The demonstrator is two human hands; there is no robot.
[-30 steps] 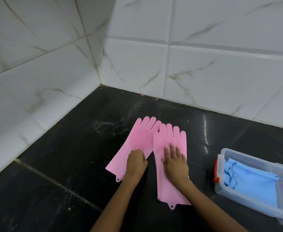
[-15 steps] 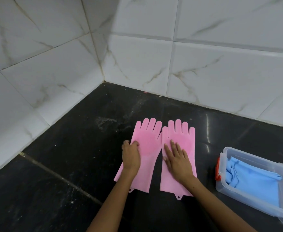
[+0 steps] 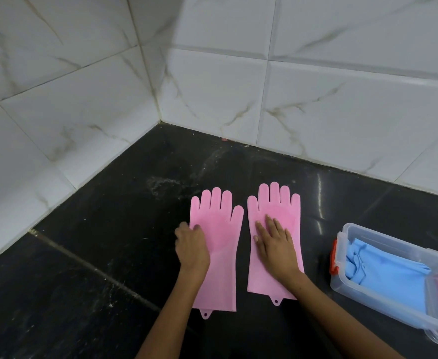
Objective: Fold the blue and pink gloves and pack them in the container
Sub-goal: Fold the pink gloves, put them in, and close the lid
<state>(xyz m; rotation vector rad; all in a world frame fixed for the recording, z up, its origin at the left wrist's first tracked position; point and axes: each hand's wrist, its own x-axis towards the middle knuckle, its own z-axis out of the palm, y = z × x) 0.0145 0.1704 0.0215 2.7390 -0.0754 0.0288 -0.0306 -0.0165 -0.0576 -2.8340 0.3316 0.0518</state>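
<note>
Two pink gloves lie flat, side by side with a gap between them, fingers pointing at the wall. My left hand (image 3: 192, 248) curls over the left edge of the left pink glove (image 3: 219, 229), gripping it. My right hand (image 3: 273, 240) presses flat, fingers spread, on the palm of the right pink glove (image 3: 285, 211). The clear plastic container (image 3: 342, 283) with a red latch stands to the right, and folded blue gloves (image 3: 389, 281) lie inside it.
The work surface is a dark stone counter (image 3: 109, 255) in a corner of white marble-look tiled walls (image 3: 83, 99). A pale dusty smear marks the counter behind the gloves. Something pink or red shows in the container's near right end.
The two pink gloves overlapped at an angle; now they lie apart and parallel. My left hand slid its glove leftward and straightened it. The camera tilted slightly.
</note>
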